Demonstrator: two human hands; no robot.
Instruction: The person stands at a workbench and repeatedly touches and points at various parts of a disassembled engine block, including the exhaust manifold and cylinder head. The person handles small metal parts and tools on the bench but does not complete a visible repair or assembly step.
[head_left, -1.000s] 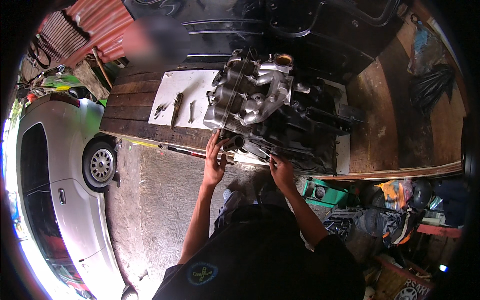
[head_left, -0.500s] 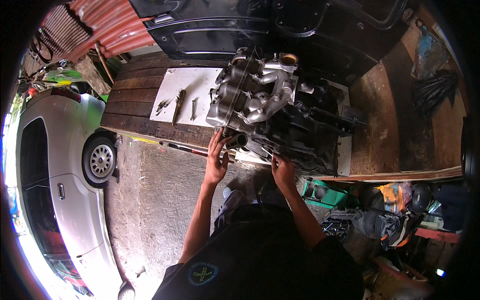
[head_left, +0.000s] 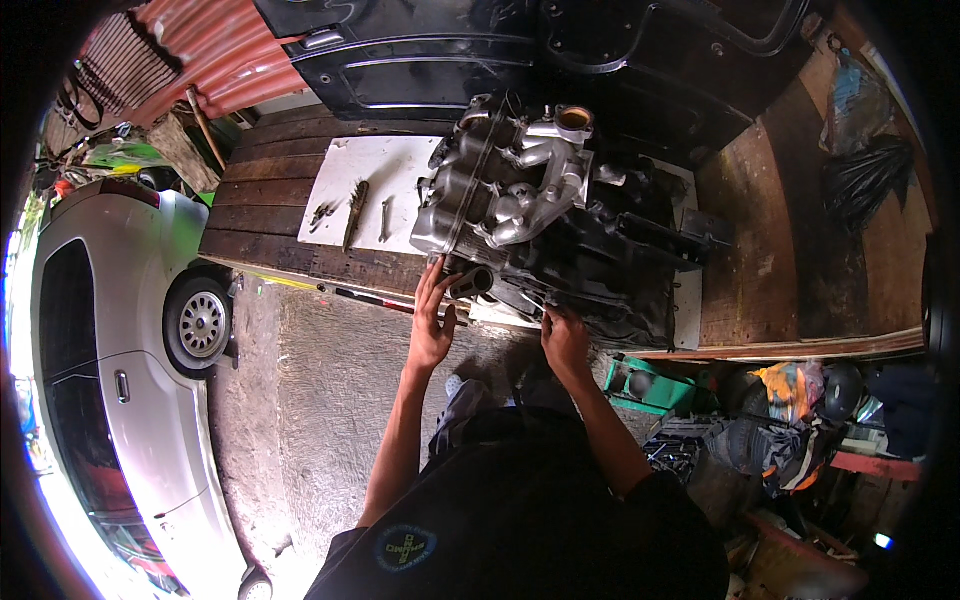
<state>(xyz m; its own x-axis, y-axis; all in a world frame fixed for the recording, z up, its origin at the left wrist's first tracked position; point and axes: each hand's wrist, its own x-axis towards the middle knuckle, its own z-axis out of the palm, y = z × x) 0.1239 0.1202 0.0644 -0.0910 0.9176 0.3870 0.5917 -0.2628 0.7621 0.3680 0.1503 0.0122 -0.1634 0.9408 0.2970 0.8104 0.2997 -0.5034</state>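
Note:
An engine assembly with a silver intake manifold [head_left: 530, 215] and a dark lower section [head_left: 600, 290] lies on white board at the bench's front. My left hand [head_left: 432, 320] rests its extended fingers on the front left edge, beside a short dark cylindrical part [head_left: 470, 283]. My right hand [head_left: 560, 335] has its fingers closed at the front of the dark section, on what looks like a slender metal tool [head_left: 532, 299]. A spanner [head_left: 385, 220], a long worn tool [head_left: 355, 215] and several small metal pieces [head_left: 322, 215] lie on the white board [head_left: 350, 165] to the left.
The wooden bench [head_left: 265, 190] backs onto black metal panels [head_left: 420, 55]. A white car [head_left: 140, 400] stands at left. Plastic bags [head_left: 862, 175] are at upper right. Below them are a green metal piece of equipment [head_left: 645, 385], a tool set [head_left: 672, 450] and piled gear [head_left: 790, 420].
Both hands are in nearly the same places on the engine, with little visible movement of the fingers. The whole view has shifted slightly, as the head moved.

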